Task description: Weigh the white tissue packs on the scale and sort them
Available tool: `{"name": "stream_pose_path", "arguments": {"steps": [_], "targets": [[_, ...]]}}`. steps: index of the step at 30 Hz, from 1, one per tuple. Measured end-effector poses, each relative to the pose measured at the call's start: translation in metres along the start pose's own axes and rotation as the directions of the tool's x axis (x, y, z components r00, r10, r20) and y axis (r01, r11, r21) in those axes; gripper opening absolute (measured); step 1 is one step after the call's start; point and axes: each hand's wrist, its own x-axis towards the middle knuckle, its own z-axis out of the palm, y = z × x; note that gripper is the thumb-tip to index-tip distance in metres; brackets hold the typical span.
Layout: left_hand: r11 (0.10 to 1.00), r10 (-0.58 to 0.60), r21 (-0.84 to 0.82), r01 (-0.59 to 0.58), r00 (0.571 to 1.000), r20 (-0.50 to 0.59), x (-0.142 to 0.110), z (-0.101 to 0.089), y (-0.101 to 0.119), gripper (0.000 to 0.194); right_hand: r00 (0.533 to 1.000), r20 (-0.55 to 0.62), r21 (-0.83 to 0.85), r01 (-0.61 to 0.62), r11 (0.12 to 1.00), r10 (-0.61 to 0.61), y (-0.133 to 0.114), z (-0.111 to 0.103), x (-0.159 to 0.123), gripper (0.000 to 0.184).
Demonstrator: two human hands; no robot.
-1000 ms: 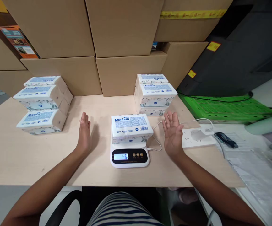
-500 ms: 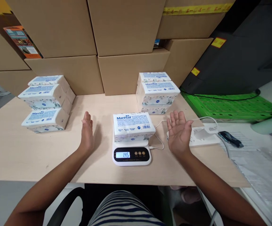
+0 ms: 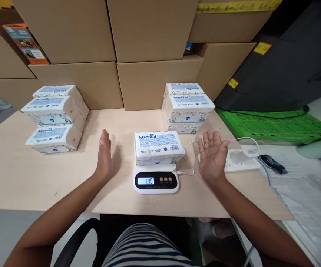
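A white pack of Manhua tissues (image 3: 158, 147) lies on a small white digital scale (image 3: 156, 181) whose display reads 145. My left hand (image 3: 105, 155) is flat and edge-on, held a little left of the pack, fingers together and empty. On the other side my right hand (image 3: 212, 155) hovers with its palm turned toward the pack, fingers spread, holding nothing. Neither hand touches the pack or the scale.
Stacks of the same tissue packs stand at the left (image 3: 54, 116) and behind the scale (image 3: 187, 106). Cardboard boxes (image 3: 155, 79) wall off the back of the wooden table (image 3: 24, 178). A white power strip (image 3: 240, 161) with cable lies at right, beside a green crate (image 3: 271, 126).
Both hands have stayed beside the pack, the right palm turning slightly more upward. The scale reading went from 146 to 145. The camera view shifted a little.
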Motion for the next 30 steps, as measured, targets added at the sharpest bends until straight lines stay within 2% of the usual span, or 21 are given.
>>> {"name": "stream_pose_path", "arguments": {"steps": [18, 20, 23, 26, 27, 28, 29, 30], "targets": [[0.999, 0.039, 0.006, -0.039, 0.999, 0.009, -0.005, 0.004, -0.002, 0.095, 1.000, -0.012, 0.010, -0.004, 1.000, 0.004, 0.001, 0.001, -0.002, 0.100], [1.000, 0.008, -0.015, -0.007, 1.000, 0.008, -0.002, 0.002, 0.000, 0.098, 0.998, -0.057, 0.035, 0.011, 0.999, -0.009, 0.002, 0.002, -0.001, 0.100], [0.996, -0.079, -0.044, 0.078, 0.997, -0.019, 0.006, -0.004, 0.004, 0.098, 0.981, -0.191, 0.061, 0.039, 0.997, -0.026, 0.001, 0.006, -0.001, 0.100], [0.998, -0.067, 0.000, 0.068, 0.993, -0.100, 0.008, -0.006, 0.011, 0.092, 0.945, -0.320, 0.152, -0.023, 0.988, 0.072, -0.009, 0.019, -0.008, 0.099], [0.998, -0.046, 0.024, 0.049, 0.993, -0.109, 0.004, -0.003, 0.015, 0.092, 0.940, -0.318, 0.194, -0.061, 0.979, 0.121, -0.014, 0.025, -0.013, 0.099], [0.998, -0.031, 0.045, 0.035, 0.997, -0.073, -0.002, 0.003, 0.019, 0.092, 0.949, -0.271, 0.230, -0.099, 0.968, 0.161, -0.022, 0.031, -0.021, 0.098], [0.998, -0.022, 0.061, 0.021, 1.000, 0.004, -0.011, 0.010, 0.023, 0.093, 0.970, -0.167, 0.247, -0.132, 0.960, 0.177, -0.030, 0.037, -0.029, 0.097], [0.998, -0.003, 0.070, -0.004, 0.995, 0.104, -0.022, 0.019, 0.029, 0.093, 0.988, -0.012, 0.245, -0.149, 0.958, 0.157, -0.039, 0.043, -0.039, 0.096]]}}
